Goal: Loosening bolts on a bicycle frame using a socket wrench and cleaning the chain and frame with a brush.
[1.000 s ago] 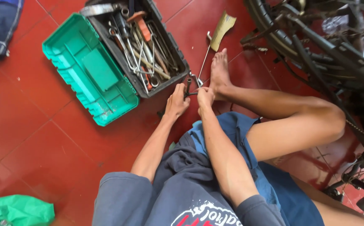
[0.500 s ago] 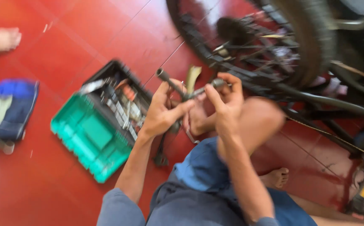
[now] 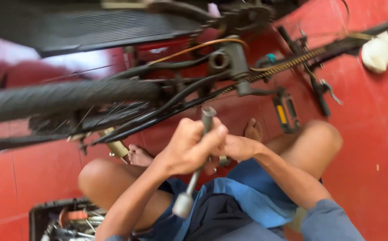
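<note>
1. A long metal socket wrench (image 3: 197, 165) stands nearly upright at the middle of the scene, its top end near the bicycle frame (image 3: 189, 96), its bulbous lower end over the person's lap.
2. The left hand (image 3: 189, 149) is wrapped tight round the wrench's shaft.
3. The right hand (image 3: 237, 147) sits just beside it, fingers curled; it seems to pinch a small metal part, though blur hides it.
4. Farther off, the bicycle's tyre (image 3: 64, 98) stretches left, and a pedal (image 3: 284, 114) lies right.
5. A black toolbox (image 3: 64, 218) sits near left on the red floor (image 3: 372, 134).
</note>
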